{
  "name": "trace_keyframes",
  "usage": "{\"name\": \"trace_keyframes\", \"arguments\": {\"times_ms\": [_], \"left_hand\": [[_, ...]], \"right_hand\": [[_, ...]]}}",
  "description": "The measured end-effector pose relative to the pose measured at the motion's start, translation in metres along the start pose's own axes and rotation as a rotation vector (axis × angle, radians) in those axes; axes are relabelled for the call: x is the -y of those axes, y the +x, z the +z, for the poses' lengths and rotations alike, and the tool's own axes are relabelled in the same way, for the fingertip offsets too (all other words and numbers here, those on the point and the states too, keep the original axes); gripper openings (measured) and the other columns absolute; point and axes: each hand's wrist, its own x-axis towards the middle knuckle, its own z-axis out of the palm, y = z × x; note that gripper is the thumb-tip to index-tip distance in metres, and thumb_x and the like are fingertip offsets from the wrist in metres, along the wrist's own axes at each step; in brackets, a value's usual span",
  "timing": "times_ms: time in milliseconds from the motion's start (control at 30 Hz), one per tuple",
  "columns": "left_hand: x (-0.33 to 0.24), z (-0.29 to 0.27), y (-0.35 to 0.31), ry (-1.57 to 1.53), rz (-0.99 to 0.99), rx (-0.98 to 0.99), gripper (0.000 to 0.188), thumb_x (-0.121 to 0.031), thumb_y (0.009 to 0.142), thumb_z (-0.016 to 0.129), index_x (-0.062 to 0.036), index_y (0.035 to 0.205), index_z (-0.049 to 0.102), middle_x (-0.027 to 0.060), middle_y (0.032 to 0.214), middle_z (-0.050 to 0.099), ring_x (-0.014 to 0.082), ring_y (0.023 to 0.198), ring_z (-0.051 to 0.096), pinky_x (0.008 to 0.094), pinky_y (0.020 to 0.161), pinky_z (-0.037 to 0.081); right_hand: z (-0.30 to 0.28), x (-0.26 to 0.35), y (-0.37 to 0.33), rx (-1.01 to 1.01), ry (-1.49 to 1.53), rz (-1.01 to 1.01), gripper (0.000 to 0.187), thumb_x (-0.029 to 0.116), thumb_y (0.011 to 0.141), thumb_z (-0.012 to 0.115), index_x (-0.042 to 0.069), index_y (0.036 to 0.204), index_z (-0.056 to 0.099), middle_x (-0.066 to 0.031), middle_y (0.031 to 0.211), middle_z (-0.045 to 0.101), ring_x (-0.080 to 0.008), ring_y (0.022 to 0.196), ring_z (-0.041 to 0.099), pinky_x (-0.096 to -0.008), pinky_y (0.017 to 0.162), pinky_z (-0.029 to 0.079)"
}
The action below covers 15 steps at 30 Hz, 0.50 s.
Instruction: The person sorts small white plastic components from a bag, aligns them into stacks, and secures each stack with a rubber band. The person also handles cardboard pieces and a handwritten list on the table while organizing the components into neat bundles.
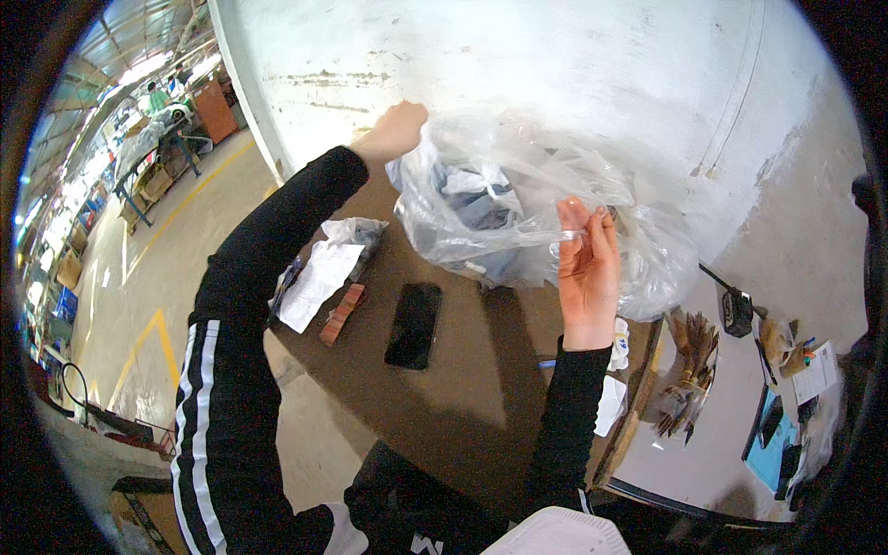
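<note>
A large clear plastic bag (444, 242) lies against the wall at the far side of the brown table (462, 398), its mouth spread towards me. Grey-blue and white pieces (476, 199) show inside; their kind I cannot make out through the film. My left hand (396, 129) is closed in a fist on the bag's far left edge. With the palm turned up, my right hand (589, 273) pinches the near right part of the rim, film running between thumb and fingers.
Left of the bag lie a white paper (319, 282), a small plastic packet (370, 236) and a reddish-brown strip (342, 314). A black phone (413, 326) lies near the middle. On the right-hand surface are a bundle of brown strips (692, 361) and a blue folder (770, 439).
</note>
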Motion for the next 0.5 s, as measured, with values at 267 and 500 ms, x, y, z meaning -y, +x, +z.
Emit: {"name": "trace_keyframes", "arguments": {"times_ms": [267,500], "left_hand": [[-0.029,-0.063,-0.037,0.197,0.161,-0.056,0.019,-0.020,0.077,0.063,-0.0016,0.076,0.063,0.0073,0.069,0.060,0.0227,0.056,0.061,0.0336,0.056,0.051],[-0.045,-0.120,-0.012,-0.903,-0.488,0.446,0.021,-0.027,0.087,0.060,-0.0117,0.072,0.063,-0.0047,0.067,0.060,0.0062,0.052,0.057,0.0224,0.048,0.046]], "right_hand": [[0.007,-0.003,-0.001,-0.065,-0.002,0.021,0.021,0.018,0.099,0.054,0.011,0.118,0.046,-0.0175,0.119,0.063,-0.0253,0.112,0.062,-0.0286,0.081,0.057],[0.015,-0.006,-0.008,0.001,-0.055,0.051,0.035,0.018,0.100,0.053,0.011,0.133,0.043,-0.0185,0.119,0.062,-0.0235,0.112,0.063,-0.0264,0.078,0.058]]}}
